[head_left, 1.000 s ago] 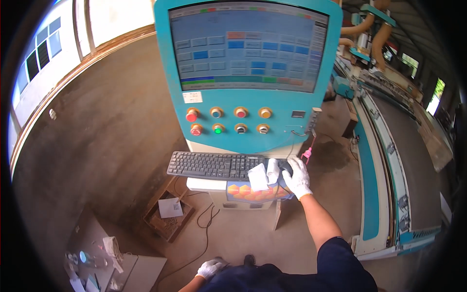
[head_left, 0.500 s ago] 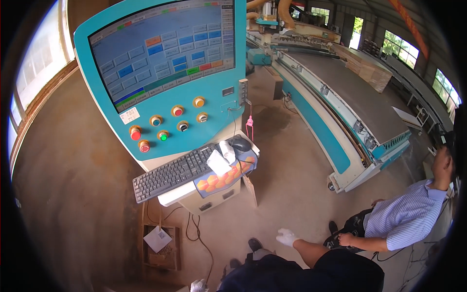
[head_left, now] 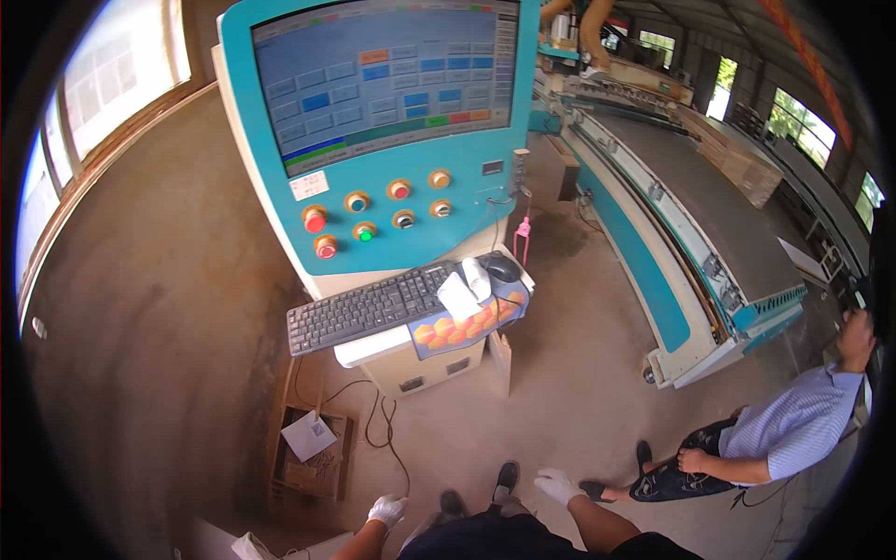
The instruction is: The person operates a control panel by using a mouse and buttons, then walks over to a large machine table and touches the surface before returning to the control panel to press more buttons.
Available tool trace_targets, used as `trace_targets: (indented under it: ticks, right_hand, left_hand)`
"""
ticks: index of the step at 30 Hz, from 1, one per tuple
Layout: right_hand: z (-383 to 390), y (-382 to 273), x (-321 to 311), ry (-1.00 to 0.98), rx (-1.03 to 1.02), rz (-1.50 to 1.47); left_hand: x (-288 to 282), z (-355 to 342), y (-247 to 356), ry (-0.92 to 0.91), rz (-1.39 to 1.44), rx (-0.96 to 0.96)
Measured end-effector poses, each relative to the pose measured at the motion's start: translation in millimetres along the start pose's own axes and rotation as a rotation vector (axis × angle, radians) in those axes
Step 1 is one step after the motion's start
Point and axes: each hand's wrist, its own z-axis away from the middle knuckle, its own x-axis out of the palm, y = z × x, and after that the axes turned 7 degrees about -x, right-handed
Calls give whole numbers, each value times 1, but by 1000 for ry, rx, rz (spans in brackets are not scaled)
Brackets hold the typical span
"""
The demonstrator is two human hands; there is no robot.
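Observation:
My left hand (head_left: 387, 511), in a white glove, hangs low near the bottom edge, fingers loosely bent, with nothing visible in it. It is nearest to the shallow wooden box (head_left: 313, 467) on the floor. To the right, my right hand (head_left: 558, 486) wears a white glove too; it is held out over the floor, fingers loosely extended, touching nothing. In front stands a teal control cabinet (head_left: 280, 229) with a lit screen (head_left: 387, 79) and coloured push buttons. On its shelf lie a black keyboard (head_left: 369, 306), a mouse (head_left: 502, 268) and a crumpled white item (head_left: 459, 295).
A long flatbed machine (head_left: 653, 271) with a dark bed stretches away at right, with stacked boards (head_left: 737, 154) beyond it. A person (head_left: 793, 420) in a striped shirt stands at lower right. Black cables (head_left: 383, 429) trail over the floor beside the box.
The view has shifted, so the cabinet sits farther right and higher. My left hand has come fully into sight at the bottom; my right hand is lower.

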Motion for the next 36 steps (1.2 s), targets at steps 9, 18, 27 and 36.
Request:
trace_targets:
  ticks: [9, 18, 27, 36]
  right_hand:
    - [-17, -18, -1, -162, -79, 109]
    - [-39, 138, 39, -219, -163, 115]
    - [-58, 86, 46, -104, -257, -4]
    - [-61, 24, 44, -291, -178, 180]
  left_hand:
    - [-51, 9, 106, -139, 518, -418]
    - [22, 48, 9, -142, 263, -571]
    - [-25, 48, 34, -129, 218, -534]
    - [-3, 21, 46, -130, 213, -261]
